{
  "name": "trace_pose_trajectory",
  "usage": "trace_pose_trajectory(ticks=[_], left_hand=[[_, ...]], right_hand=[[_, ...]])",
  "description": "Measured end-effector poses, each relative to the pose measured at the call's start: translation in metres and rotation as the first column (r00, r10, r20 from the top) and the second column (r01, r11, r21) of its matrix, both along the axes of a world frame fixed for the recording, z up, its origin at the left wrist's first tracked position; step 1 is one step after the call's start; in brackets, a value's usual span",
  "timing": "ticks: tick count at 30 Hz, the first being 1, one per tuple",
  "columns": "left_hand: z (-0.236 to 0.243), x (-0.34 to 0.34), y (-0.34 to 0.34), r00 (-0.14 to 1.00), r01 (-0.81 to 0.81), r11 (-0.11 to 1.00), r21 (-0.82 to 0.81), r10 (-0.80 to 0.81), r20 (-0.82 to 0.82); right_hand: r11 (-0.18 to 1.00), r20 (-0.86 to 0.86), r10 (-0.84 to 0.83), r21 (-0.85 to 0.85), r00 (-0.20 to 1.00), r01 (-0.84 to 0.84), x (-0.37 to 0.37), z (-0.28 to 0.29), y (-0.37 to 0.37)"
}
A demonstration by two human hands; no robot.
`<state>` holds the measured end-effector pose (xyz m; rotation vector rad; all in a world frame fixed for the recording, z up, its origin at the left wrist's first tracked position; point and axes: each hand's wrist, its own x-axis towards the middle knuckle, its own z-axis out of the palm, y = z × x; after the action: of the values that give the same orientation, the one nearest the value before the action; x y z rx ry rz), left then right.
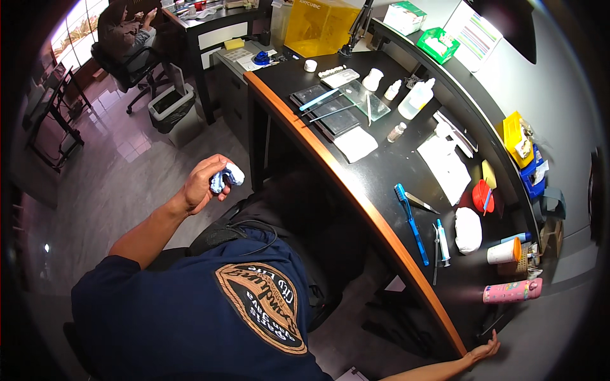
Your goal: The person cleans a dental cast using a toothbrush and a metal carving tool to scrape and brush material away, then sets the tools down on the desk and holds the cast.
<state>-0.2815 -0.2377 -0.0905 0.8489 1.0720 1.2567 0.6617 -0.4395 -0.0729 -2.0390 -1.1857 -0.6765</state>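
My left hand [204,185] is closed around a blue and white dental model [227,178] with an arch shape. It is held up beside the desk, over the floor. At the lower right, my right arm stretches past the end of the desk. My right hand [486,350] has its fingers extended there, with nothing visible in it. A pink patterned bottle [512,291] is the nearest desk item to that hand. Further along the desktop lie a blue toothbrush [413,224], a syringe [443,242] and a slim metal tool [436,254].
The black desk has an orange-brown front edge [356,190]. On it are a glass plate [366,99], a white cloth [356,144], a clear bottle [416,100], a red container [482,195] and an orange-rimmed cup [504,251]. A waste bin [173,106] and a seated person [130,38] are behind.
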Motion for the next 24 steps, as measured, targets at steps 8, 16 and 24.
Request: trace_pose_trajectory(ticks=[8,16,24], left_hand=[[0.000,0.000,-0.001,1.000,-0.006,1.000,-0.009,0.006,-0.013],[-0.001,0.000,0.000,1.000,0.003,1.000,-0.003,-0.003,-0.025],[-0.003,0.000,0.000,0.999,-0.002,1.000,-0.007,0.002,-0.035]], right_hand=[[0.989,-0.086,-0.060,0.127,0.995,0.071,-0.015,-0.002,0.011],[0.952,-0.189,-0.061,0.286,0.980,0.114,0.000,-0.009,0.009],[0.974,-0.121,-0.126,0.174,0.985,0.146,-0.004,-0.007,0.000]])
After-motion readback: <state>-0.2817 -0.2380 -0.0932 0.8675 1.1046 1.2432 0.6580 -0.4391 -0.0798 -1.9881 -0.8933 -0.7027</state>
